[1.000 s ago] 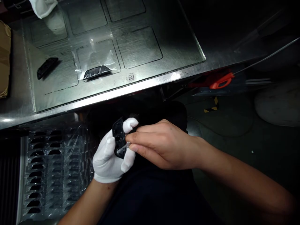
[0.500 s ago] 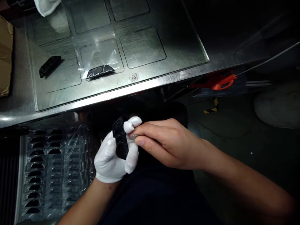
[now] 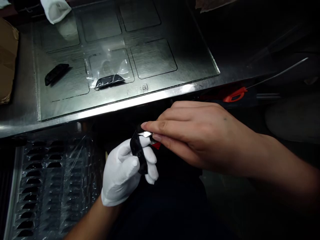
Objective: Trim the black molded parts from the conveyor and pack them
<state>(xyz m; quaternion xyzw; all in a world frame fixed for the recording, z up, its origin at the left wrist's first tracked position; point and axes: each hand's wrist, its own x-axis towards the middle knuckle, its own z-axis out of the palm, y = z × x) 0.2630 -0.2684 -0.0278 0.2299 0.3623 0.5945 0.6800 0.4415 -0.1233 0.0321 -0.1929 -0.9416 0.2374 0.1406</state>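
Observation:
My left hand [image 3: 122, 171], in a white glove, grips a small black plastic part [image 3: 139, 153] between thumb and fingers, tilted on its side. My bare right hand [image 3: 197, 131] pinches a small pointed metal blade [image 3: 145, 134]. The blade's tip is at the upper end of the black part; whether it touches cannot be made out. Most of the blade's handle is hidden by my fingers. On the bench lie a similar black part [image 3: 57, 74] and another black part in clear film [image 3: 109, 81].
The metal bench [image 3: 155, 95] has a clear sheet over outlined rectangles. A white glove [image 3: 56, 10] lies at its back left, beside a cardboard box [image 3: 8, 61]. Lower left stands a plastic-wrapped tray [image 3: 58, 186] with rows of black parts. A red-handled tool [image 3: 235, 95] is under the bench edge.
My right hand has moved up, its back now turned toward me, and the blade has shifted to the part's upper end. My left hand has tilted the black part more edge-on.

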